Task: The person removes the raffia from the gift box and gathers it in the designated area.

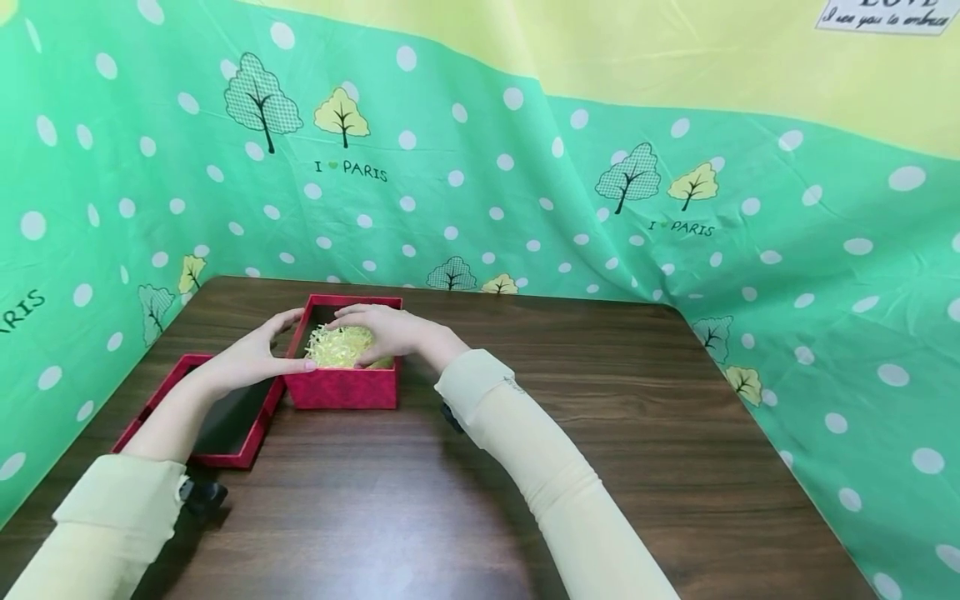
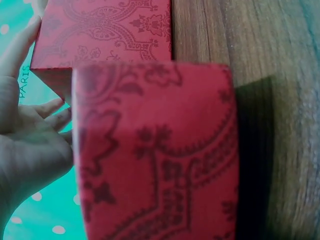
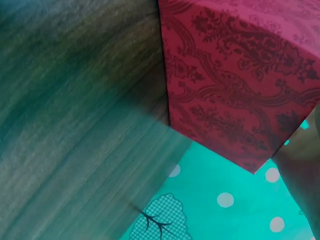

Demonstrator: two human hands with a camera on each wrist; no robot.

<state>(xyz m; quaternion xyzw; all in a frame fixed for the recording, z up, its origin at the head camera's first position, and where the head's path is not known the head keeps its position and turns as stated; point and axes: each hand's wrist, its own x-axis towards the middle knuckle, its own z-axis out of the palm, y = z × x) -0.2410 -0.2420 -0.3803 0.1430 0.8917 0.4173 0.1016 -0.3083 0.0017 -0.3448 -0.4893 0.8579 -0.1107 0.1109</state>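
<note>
A red patterned box (image 1: 342,389) stands on the table with its top uncovered, and pale yellow shredded paper (image 1: 337,345) fills part of its inside. At its left side is my left hand (image 1: 255,354), thumb at the near rim and fingers spread toward the far left corner. My right hand (image 1: 393,332) reaches in over the right wall, fingers and thumb wide apart about the shredded paper. Below my left forearm lies the red lid (image 1: 243,454), its dark inside facing up. The left wrist view shows the left hand (image 2: 35,135) beside the box (image 2: 105,35), its fingers partly hidden.
The dark wooden table (image 1: 570,433) extends to the right and toward me. A green and yellow cloth (image 1: 480,183) with white dots and printed trees hangs behind and along both sides. The lid sits close against the box's left side.
</note>
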